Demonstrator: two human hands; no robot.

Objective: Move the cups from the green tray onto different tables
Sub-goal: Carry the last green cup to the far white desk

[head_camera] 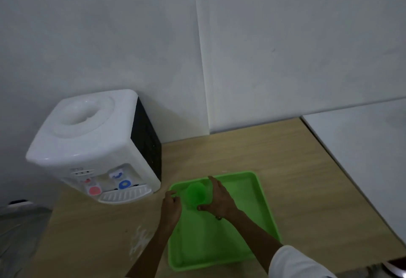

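Green cup (195, 193) stood at the far left corner of the green tray (252, 212) on the wooden table (296, 179). Right hand (219, 198) was wrapped round its side. Left hand (170, 206) pinched the tray rim just beside it. Risks: cup matched tray in dim light, so a shallow grasp could tip it; lifting might drag the tray toward the water dispenser (94, 146).

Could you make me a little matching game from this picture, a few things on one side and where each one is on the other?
Things:
1. green cup
2. water dispenser
3. left hand
4. green tray

Places:
A. at the tray's left rim
B. flat on the wooden table
C. gripped by the right hand over the tray
D. in the corner, left of the tray

Pairs: 1-C, 2-D, 3-A, 4-B
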